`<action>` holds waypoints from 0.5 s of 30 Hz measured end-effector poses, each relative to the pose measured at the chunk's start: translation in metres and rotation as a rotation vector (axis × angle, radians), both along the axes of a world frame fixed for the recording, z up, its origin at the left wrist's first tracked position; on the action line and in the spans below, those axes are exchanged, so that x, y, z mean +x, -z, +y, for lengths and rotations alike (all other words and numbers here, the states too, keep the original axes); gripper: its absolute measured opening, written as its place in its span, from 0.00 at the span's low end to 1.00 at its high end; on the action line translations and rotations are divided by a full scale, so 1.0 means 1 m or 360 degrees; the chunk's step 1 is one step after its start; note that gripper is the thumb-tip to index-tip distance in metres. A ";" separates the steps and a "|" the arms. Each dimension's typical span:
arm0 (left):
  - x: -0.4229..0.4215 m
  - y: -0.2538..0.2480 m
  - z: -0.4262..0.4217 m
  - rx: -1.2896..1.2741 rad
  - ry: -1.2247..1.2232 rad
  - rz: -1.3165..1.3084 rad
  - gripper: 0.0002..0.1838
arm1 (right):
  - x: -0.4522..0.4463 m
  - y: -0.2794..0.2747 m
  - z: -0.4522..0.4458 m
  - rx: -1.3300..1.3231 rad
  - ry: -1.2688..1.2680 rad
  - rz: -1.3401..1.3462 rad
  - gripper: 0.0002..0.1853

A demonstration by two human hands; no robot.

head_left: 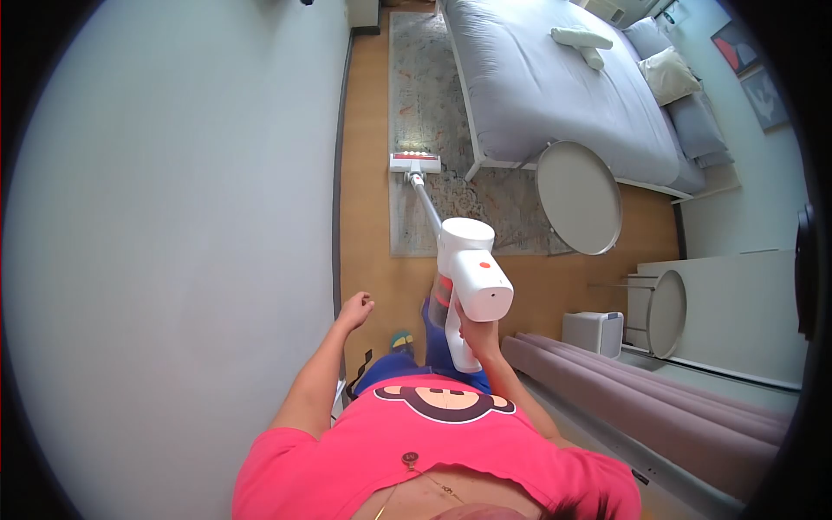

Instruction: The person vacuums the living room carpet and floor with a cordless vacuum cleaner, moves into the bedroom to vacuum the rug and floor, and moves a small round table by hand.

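A white cordless stick vacuum cleaner (484, 286) reaches forward from my body, its grey tube slanting away to the left. My right hand (479, 333) is wrapped round its handle, partly hidden behind the white body. At the far end, the floor head (415, 163), with a red strip and small lights along it, rests on the patterned rug (425, 95) near its left edge. My left hand (356, 309) hangs beside the wall with its fingers curled in, and nothing shows in it.
The bed (555, 87) stands ahead right, one leg by the rug. A round grey tray table (579, 198) is near its corner. The wall (173, 217) runs along my left. To the right are a pink curtain (641, 399), a white bin-like box (593, 334) and another round table (667, 314).
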State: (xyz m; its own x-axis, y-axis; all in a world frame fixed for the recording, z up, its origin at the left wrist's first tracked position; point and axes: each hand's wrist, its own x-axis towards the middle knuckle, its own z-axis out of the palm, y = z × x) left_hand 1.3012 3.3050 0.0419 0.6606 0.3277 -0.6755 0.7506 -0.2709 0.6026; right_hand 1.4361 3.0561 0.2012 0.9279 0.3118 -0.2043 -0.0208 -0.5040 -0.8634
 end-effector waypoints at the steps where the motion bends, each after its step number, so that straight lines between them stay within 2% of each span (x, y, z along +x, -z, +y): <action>1: 0.011 0.002 0.002 -0.0003 0.0004 0.0018 0.23 | 0.011 -0.009 0.008 0.0001 0.0034 0.0100 0.15; 4: 0.053 0.013 0.006 0.0014 -0.0004 -0.0109 0.23 | 0.060 -0.017 0.042 0.0098 0.0131 0.0403 0.16; 7: 0.104 0.017 0.020 -0.0066 -0.0079 -0.0076 0.22 | 0.115 0.005 0.077 0.0329 0.0141 0.0176 0.15; 9: 0.133 0.019 0.031 -0.0039 -0.0029 -0.0056 0.22 | 0.154 0.058 0.087 0.0334 0.0037 -0.0146 0.15; 12: 0.176 0.023 0.049 -0.0026 0.0029 0.0031 0.22 | 0.211 0.089 0.107 0.0262 0.0011 -0.0125 0.14; 15: 0.215 0.051 0.068 0.0040 -0.0031 0.0034 0.21 | 0.265 0.113 0.131 0.0230 0.0017 -0.0188 0.14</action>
